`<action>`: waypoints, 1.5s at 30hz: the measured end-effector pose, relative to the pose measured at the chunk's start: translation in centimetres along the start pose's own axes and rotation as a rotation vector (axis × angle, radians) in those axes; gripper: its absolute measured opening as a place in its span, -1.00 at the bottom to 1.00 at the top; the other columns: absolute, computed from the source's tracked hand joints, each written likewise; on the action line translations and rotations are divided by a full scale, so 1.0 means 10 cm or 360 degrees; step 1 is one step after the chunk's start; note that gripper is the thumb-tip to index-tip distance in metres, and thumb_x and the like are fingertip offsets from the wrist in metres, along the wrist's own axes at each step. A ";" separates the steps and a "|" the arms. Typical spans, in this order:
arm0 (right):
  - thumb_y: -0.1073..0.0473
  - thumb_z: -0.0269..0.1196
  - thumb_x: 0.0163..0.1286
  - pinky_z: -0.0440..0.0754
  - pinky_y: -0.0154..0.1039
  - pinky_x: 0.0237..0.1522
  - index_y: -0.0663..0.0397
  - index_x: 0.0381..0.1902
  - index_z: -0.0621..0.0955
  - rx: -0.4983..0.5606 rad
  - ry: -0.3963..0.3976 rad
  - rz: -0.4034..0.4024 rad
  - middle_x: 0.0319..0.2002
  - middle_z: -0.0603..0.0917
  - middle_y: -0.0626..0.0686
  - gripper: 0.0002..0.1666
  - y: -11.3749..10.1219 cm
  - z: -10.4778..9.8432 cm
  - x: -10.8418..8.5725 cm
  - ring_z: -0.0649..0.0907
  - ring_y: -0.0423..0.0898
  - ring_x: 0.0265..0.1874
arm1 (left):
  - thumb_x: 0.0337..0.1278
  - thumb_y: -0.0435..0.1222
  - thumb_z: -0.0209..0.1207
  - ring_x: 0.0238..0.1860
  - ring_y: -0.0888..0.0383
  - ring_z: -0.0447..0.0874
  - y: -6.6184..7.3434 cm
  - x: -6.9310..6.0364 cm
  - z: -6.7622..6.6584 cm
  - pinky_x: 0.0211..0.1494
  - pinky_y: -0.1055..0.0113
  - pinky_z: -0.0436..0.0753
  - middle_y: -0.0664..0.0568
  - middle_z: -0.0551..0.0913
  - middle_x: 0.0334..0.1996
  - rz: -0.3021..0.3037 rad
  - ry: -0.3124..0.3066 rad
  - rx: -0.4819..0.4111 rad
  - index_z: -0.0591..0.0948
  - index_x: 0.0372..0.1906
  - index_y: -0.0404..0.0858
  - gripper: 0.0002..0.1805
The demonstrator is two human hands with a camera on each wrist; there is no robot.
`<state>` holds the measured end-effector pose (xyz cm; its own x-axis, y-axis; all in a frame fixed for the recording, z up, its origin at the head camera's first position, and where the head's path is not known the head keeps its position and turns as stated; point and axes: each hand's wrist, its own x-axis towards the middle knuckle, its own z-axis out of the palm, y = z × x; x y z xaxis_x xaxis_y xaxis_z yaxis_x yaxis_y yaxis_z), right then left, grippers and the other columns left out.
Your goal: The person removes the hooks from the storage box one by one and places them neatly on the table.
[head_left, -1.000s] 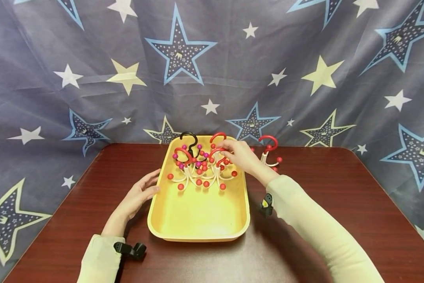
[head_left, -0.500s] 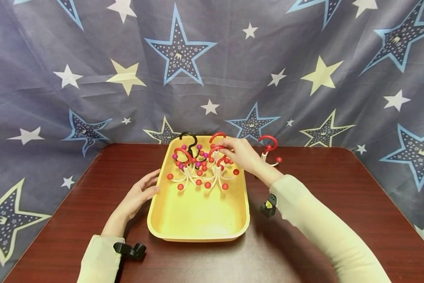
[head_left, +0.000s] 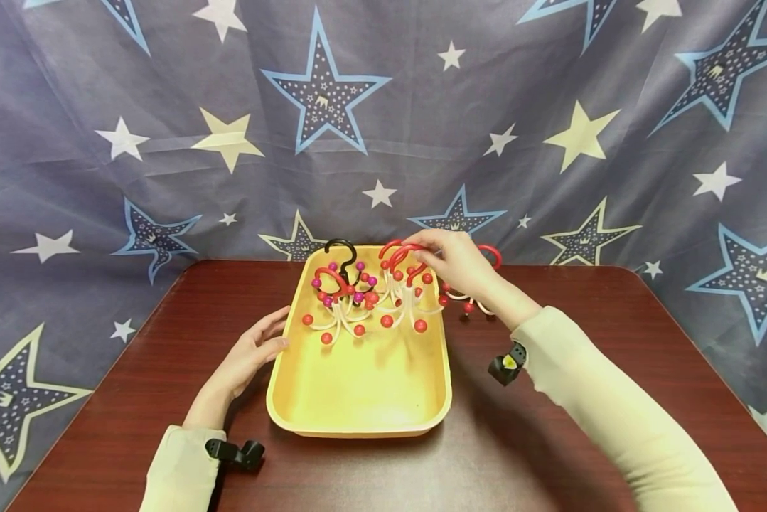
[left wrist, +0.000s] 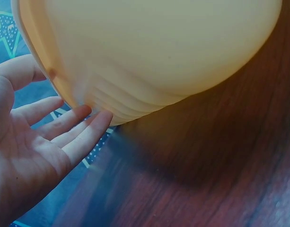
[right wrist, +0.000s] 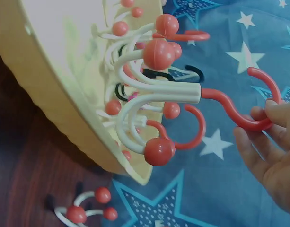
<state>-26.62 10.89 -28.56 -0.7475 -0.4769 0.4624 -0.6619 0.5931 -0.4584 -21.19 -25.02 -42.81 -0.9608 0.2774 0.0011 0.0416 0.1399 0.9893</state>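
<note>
In the head view my right hand (head_left: 461,269) pinches the red hook of a white multi-arm hanger (head_left: 410,302) with red ball tips. The right wrist view shows the thumb and fingers on the red hook and the white arms (right wrist: 182,93) above the tray. This hanger is raised over the right side of the yellow tray (head_left: 364,387). My left hand (head_left: 249,357) is at the tray's left edge. Its relaxed fingers (left wrist: 85,137) touch the outer wall, with the thumb near the rim.
Inside the tray's far half stand another red-and-white hanger (head_left: 338,313), a black hanger (head_left: 343,257) with purple balls, and a red-hooked one (head_left: 389,249) behind. Outside, right of the tray, a further hanger (head_left: 468,307) is partly hidden by my right hand. A star-patterned cloth (head_left: 383,142) hangs behind the table.
My right hand has moved up and to the right, lifting the held hanger from the tray's middle toward its right rim. The left hand and the tray have stayed in place.
</note>
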 end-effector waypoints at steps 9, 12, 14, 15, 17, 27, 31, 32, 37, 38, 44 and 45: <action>0.14 0.20 0.26 0.48 -0.25 -0.36 -0.07 -0.06 0.63 -0.0052 0.0064 0.0107 -0.23 0.68 -0.06 -0.73 0.12 -0.31 -0.11 0.60 -0.20 -0.41 | 0.20 -0.31 0.05 0.04 0.23 0.49 0.00 -0.01 0.00 -0.03 0.43 0.53 -0.25 0.22 0.29 -0.0016 0.0012 -0.0004 0.08 0.39 -0.19 -0.32; 0.13 0.20 0.26 0.48 -0.24 -0.35 -0.09 -0.07 0.63 -0.0066 0.0079 0.0149 -0.26 0.69 -0.06 -0.73 0.17 -0.41 -0.16 0.62 -0.20 -0.40 | 0.20 -0.30 0.05 0.04 0.25 0.49 0.00 -0.01 -0.01 -0.03 0.44 0.53 -0.25 0.22 0.29 -0.0016 0.0011 -0.0007 0.07 0.39 -0.20 -0.32; 0.15 0.20 0.26 0.49 -0.23 -0.34 -0.09 -0.07 0.63 -0.0074 0.0090 0.0169 -0.27 0.69 -0.05 -0.74 0.21 -0.47 -0.20 0.64 -0.18 -0.39 | 0.21 -0.31 0.04 0.03 0.25 0.49 0.00 -0.01 -0.01 -0.03 0.44 0.53 -0.27 0.21 0.29 -0.0013 0.0008 -0.0008 0.06 0.40 -0.20 -0.32; 0.15 0.20 0.26 0.49 -0.22 -0.33 -0.09 -0.08 0.63 -0.0073 0.0093 0.0179 -0.29 0.69 -0.04 -0.74 0.23 -0.49 -0.22 0.65 -0.17 -0.39 | 0.21 -0.31 0.04 0.03 0.25 0.49 -0.01 0.00 -0.01 -0.03 0.44 0.53 -0.27 0.21 0.29 -0.0015 0.0009 -0.0008 0.07 0.39 -0.20 -0.32; 0.15 0.19 0.27 0.51 -0.20 -0.31 -0.09 -0.09 0.63 -0.0087 0.0095 0.0189 -0.33 0.70 -0.02 -0.75 0.27 -0.54 -0.27 0.66 -0.14 -0.39 | 0.21 -0.31 0.04 0.04 0.25 0.49 -0.01 0.00 -0.01 -0.04 0.45 0.53 -0.27 0.21 0.29 -0.0016 0.0011 -0.0007 0.08 0.39 -0.20 -0.33; 0.19 0.21 0.25 0.44 -0.20 -0.34 -0.07 -0.17 0.65 -0.0253 0.0095 0.0252 -0.42 0.67 -0.04 -0.81 0.52 -0.70 -0.51 0.58 -0.17 -0.45 | 0.21 -0.31 0.05 0.04 0.23 0.50 -0.01 -0.01 -0.01 -0.04 0.44 0.52 -0.26 0.22 0.29 -0.0031 0.0009 0.0002 0.07 0.39 -0.20 -0.32; 0.22 0.21 0.24 0.47 -0.19 -0.33 -0.05 -0.18 0.65 -0.0301 0.0072 0.0276 -0.41 0.68 -0.03 -0.81 0.60 -0.76 -0.60 0.60 -0.15 -0.43 | 0.20 -0.30 0.06 0.03 0.24 0.50 -0.01 -0.01 -0.01 -0.03 0.43 0.53 -0.25 0.22 0.29 -0.0027 0.0008 -0.0007 0.07 0.39 -0.19 -0.31; 0.23 0.21 0.24 0.48 -0.18 -0.33 -0.04 -0.18 0.65 -0.0313 0.0067 0.0278 -0.40 0.69 -0.02 -0.81 0.62 -0.78 -0.62 0.61 -0.14 -0.42 | 0.20 -0.30 0.05 0.03 0.24 0.50 0.00 0.00 -0.01 -0.03 0.43 0.53 -0.25 0.22 0.29 -0.0024 0.0008 -0.0006 0.06 0.39 -0.20 -0.31; 0.26 0.22 0.23 0.49 -0.12 -0.32 0.03 -0.18 0.64 -0.0365 0.0063 0.0296 -0.40 0.70 0.03 -0.81 0.73 -0.86 -0.70 0.65 -0.08 -0.40 | 0.21 -0.32 0.04 0.05 0.21 0.49 0.00 -0.01 -0.02 -0.03 0.45 0.52 -0.28 0.20 0.29 -0.0016 0.0006 0.0004 0.06 0.40 -0.21 -0.32; 0.26 0.22 0.23 0.50 -0.11 -0.31 0.04 -0.18 0.64 -0.0379 0.0066 0.0303 -0.39 0.70 0.04 -0.81 0.75 -0.88 -0.71 0.66 -0.06 -0.39 | 0.21 -0.31 0.04 0.05 0.21 0.49 0.00 -0.01 -0.01 -0.03 0.45 0.52 -0.28 0.20 0.29 -0.0016 0.0006 0.0004 0.06 0.40 -0.21 -0.32; 0.23 0.20 0.25 0.44 -0.14 -0.36 0.05 -0.18 0.63 -0.0454 0.0115 0.0356 -0.45 0.69 0.07 -0.82 0.90 -0.95 -0.77 0.65 -0.04 -0.43 | 0.22 -0.31 0.03 0.07 0.18 0.49 0.02 -0.01 0.00 -0.02 0.44 0.52 -0.24 0.22 0.29 -0.0021 0.0005 0.0004 0.07 0.40 -0.19 -0.33; 0.23 0.20 0.25 0.42 -0.16 -0.37 0.05 -0.18 0.62 -0.0461 0.0129 0.0368 -0.47 0.69 0.07 -0.82 0.93 -0.96 -0.77 0.64 -0.04 -0.44 | 0.22 -0.31 0.03 0.07 0.18 0.49 0.02 -0.01 0.00 -0.03 0.43 0.52 -0.24 0.22 0.30 -0.0019 0.0005 0.0003 0.07 0.40 -0.19 -0.33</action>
<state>-26.47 26.27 -29.08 -0.8609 -0.2629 0.4355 -0.4243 0.8434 -0.3296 -21.10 -25.05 -42.61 -0.9621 0.2727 -0.0105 0.0304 0.1452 0.9889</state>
